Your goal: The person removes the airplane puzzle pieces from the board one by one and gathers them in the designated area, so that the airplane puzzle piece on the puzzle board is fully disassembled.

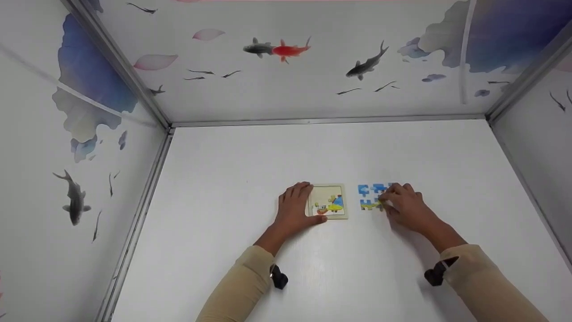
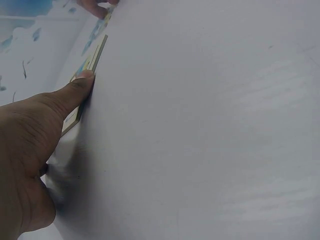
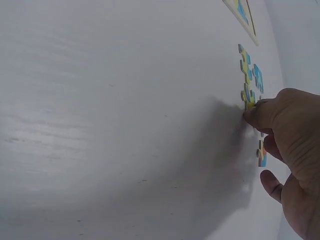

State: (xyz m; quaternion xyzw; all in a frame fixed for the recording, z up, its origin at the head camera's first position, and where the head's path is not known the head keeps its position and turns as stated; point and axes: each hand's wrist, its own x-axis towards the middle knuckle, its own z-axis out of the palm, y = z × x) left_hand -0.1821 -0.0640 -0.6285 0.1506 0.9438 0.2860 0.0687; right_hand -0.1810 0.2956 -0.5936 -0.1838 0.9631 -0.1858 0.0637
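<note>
A small square puzzle tray [image 1: 346, 202] lies flat on the white table, with several picture pieces [image 1: 336, 206] set in its lower right part. My left hand [image 1: 295, 208] holds the tray from its left side, thumb at the near edge and fingers at the far corner. In the left wrist view the thumb [image 2: 75, 92] presses the tray's edge. To the right, my right hand [image 1: 409, 209] pinches a yellow-and-blue puzzle piece [image 3: 249, 104] at the near row of loose pieces. That piece is partly hidden by the fingertips.
Loose blue pieces [image 1: 363, 190] lie just right of the tray, with yellow-green ones [image 1: 366, 205] in a nearer row. Beyond my right fingers sits an orange-and-blue piece [image 3: 262, 156]. Fish-printed white panels [image 1: 308, 89] wall the table [image 1: 250, 152] at the back and sides.
</note>
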